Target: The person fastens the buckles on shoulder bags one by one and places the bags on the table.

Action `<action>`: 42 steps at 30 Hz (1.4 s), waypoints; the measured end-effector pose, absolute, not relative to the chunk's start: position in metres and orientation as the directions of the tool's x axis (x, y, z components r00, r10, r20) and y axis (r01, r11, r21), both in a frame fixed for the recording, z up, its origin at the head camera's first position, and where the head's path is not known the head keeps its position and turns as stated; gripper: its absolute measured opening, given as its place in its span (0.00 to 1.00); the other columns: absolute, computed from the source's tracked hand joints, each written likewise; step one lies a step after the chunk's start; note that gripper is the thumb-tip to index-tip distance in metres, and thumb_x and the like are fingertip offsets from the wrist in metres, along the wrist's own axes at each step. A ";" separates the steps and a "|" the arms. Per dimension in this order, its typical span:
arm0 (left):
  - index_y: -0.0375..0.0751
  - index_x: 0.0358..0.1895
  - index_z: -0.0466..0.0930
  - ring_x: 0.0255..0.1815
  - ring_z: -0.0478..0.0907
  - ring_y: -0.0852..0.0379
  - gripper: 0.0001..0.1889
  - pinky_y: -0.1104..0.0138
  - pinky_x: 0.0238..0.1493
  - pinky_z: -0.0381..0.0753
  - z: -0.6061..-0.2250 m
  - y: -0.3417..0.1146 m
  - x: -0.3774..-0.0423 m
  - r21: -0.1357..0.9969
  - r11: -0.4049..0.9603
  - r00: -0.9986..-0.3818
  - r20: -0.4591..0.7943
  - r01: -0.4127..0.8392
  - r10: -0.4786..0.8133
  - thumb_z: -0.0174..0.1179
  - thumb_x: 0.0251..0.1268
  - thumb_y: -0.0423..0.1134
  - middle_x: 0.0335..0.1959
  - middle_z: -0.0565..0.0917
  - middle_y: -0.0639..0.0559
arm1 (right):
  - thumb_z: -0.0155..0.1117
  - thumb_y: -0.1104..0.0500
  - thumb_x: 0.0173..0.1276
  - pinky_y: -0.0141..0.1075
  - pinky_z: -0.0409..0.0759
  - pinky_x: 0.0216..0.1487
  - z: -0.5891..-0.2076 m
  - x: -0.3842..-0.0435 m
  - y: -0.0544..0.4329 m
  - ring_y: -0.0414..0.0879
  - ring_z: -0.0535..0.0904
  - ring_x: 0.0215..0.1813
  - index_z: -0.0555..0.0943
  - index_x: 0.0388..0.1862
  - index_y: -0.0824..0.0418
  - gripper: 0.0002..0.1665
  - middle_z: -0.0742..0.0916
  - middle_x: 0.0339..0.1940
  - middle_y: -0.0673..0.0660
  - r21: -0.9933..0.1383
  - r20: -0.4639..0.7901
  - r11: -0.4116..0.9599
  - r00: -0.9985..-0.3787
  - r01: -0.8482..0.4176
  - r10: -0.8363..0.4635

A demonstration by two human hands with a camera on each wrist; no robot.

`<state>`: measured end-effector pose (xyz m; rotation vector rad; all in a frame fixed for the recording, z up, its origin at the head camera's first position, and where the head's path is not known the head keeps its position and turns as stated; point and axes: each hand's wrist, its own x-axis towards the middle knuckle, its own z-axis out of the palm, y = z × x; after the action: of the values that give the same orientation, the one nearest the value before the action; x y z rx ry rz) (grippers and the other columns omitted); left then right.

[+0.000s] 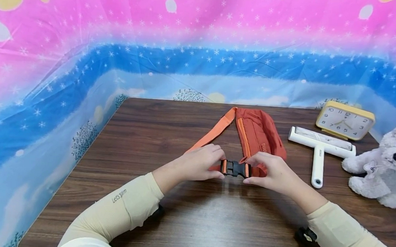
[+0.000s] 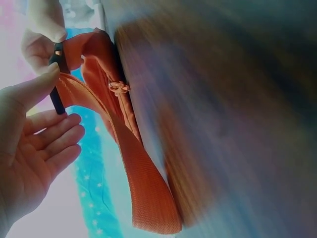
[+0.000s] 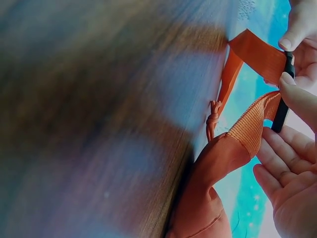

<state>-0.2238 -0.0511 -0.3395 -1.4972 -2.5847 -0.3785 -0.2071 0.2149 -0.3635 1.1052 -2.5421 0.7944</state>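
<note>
A rust-orange waist bag [image 1: 264, 132] lies on the table with its orange strap [image 1: 214, 130] looping to the left. Its black side-release buckle [image 1: 235, 168] is held between both hands, the two halves joined or nearly so in the head view. My left hand [image 1: 203, 164] pinches the buckle's left end between thumb and fingers. On its right end, my right hand [image 1: 274, 173] pinches the other half next to the bag. In the right wrist view the black buckle [image 3: 281, 111] stands edge-on between thumb and fingertips. A knotted zip cord [image 2: 119, 88] hangs from the bag.
To the right lies a white lint roller [image 1: 318, 158], with a yellow alarm clock [image 1: 345, 120] behind it. A grey and white plush dog [image 1: 388, 167] sits at the right edge of the brown wooden table [image 1: 142, 135]. A patterned cloth [image 1: 202, 62] hangs around the back and left.
</note>
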 end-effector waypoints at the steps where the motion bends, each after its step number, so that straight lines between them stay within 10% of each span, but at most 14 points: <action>1: 0.39 0.43 0.73 0.41 0.71 0.58 0.19 0.66 0.44 0.72 -0.340 -0.051 -0.224 0.152 0.477 -0.501 0.234 0.865 0.834 0.65 0.59 0.49 0.41 0.75 0.49 | 0.78 0.49 0.47 0.41 0.78 0.39 -0.364 -0.207 0.215 0.39 0.78 0.39 0.79 0.43 0.56 0.26 0.82 0.36 0.46 -0.378 0.433 0.562 -0.677 -0.736 -0.595; 42: 0.36 0.48 0.72 0.41 0.69 0.57 0.21 0.66 0.42 0.71 -0.339 -0.047 -0.224 0.172 0.533 -0.555 0.133 0.829 0.821 0.61 0.63 0.50 0.42 0.75 0.49 | 0.76 0.53 0.51 0.38 0.77 0.39 -0.366 -0.210 0.213 0.41 0.77 0.39 0.79 0.46 0.58 0.24 0.80 0.38 0.47 -0.371 0.417 0.541 -0.656 -0.755 -0.630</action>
<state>-0.2240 -0.0466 -0.3386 -1.4636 -2.7184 -0.3357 -0.2098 0.2133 -0.3662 1.1650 -2.5456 0.7809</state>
